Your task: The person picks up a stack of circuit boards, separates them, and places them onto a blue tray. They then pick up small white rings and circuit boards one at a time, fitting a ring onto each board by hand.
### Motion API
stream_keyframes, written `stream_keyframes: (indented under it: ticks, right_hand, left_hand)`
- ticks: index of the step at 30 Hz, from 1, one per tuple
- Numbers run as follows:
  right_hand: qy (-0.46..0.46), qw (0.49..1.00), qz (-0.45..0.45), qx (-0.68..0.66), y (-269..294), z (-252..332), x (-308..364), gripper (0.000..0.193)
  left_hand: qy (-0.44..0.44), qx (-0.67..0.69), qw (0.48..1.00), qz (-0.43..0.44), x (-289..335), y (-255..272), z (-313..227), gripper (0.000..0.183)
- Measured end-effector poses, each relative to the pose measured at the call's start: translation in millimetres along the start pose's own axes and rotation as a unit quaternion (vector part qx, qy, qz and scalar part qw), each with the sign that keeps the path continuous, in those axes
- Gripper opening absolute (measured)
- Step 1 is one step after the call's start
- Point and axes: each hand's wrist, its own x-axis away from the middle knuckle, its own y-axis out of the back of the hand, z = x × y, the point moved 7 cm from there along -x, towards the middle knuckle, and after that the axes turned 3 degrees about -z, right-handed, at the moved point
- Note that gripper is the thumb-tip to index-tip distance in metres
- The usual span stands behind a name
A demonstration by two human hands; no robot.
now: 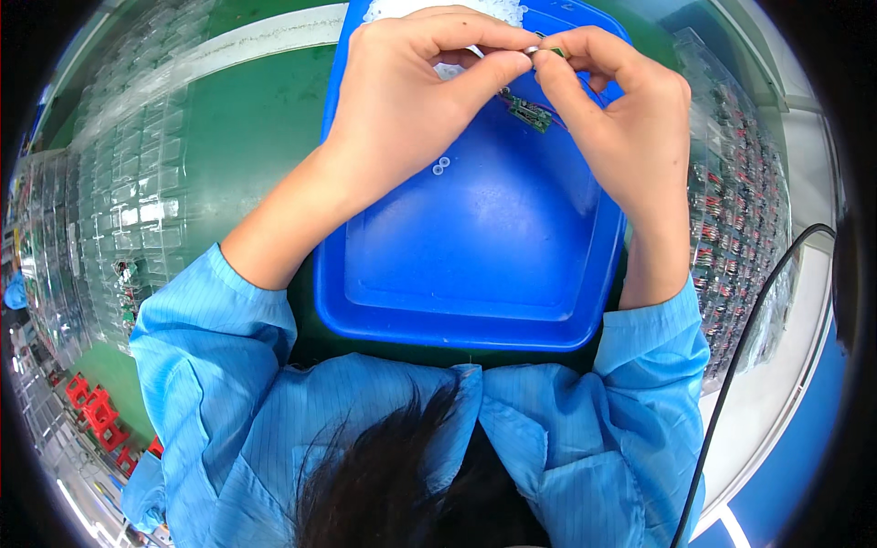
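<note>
Above the far half of a blue plastic tray (457,324), my two hands meet fingertip to fingertip. My left hand (393,100) is closed in a pinch of thumb and forefinger, at a small round silvery part (533,50). From the other side, my right hand (639,128) pinches at the same part, and a bit of green shows beside its fingertips. Just below the fingers hangs a small green circuit board (530,112) with thin wires. Two little whitish rings (441,165) lie on the tray floor. The fingers partly hide the silvery part.
White material (457,11) fills the tray's far end. To the right stand clear blister trays (740,210) packed with wired boards. On the left, clear compartment trays (128,173) cover the green table (247,119). A black cable (740,356) runs down the right side.
</note>
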Motion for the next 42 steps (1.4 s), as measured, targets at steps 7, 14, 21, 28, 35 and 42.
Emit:
stream_keyframes:
  ticks: [7,14,21,28,35,42]
  right_hand:
    - [0.046,0.996,-0.071,0.024,5.2,-3.1,6.1,0.012]
    - [-0.079,0.985,-0.016,-0.155,-1.7,-18.7,3.9,0.015]
    - [0.097,0.993,-0.054,0.027,13.7,8.4,-1.5,0.009]
    - [-0.017,0.95,0.311,-0.025,-33.1,-10.1,42.7,0.01]
    - [0.002,0.992,0.121,-0.027,-1.2,-22.0,21.1,0.012]
    - [0.071,0.978,0.079,0.18,-19.4,-18.2,12.5,0.025]
  left_hand:
    - [0.12,-0.056,0.991,0.002,5.5,7.8,4.3,0.012]
    - [0.296,0.155,0.943,0.01,20.3,-3.0,27.0,0.016]
    - [0.169,-0.147,0.974,0.03,2.6,-1.4,-16.4,0.017]
    - [0.155,-0.269,0.916,0.255,24.1,6.8,-13.9,0.01]
    - [0.089,-0.407,0.887,0.197,48.5,5.9,-38.3,0.01]
    - [-0.029,-0.464,0.848,0.254,64.9,-10.3,-36.1,0.009]
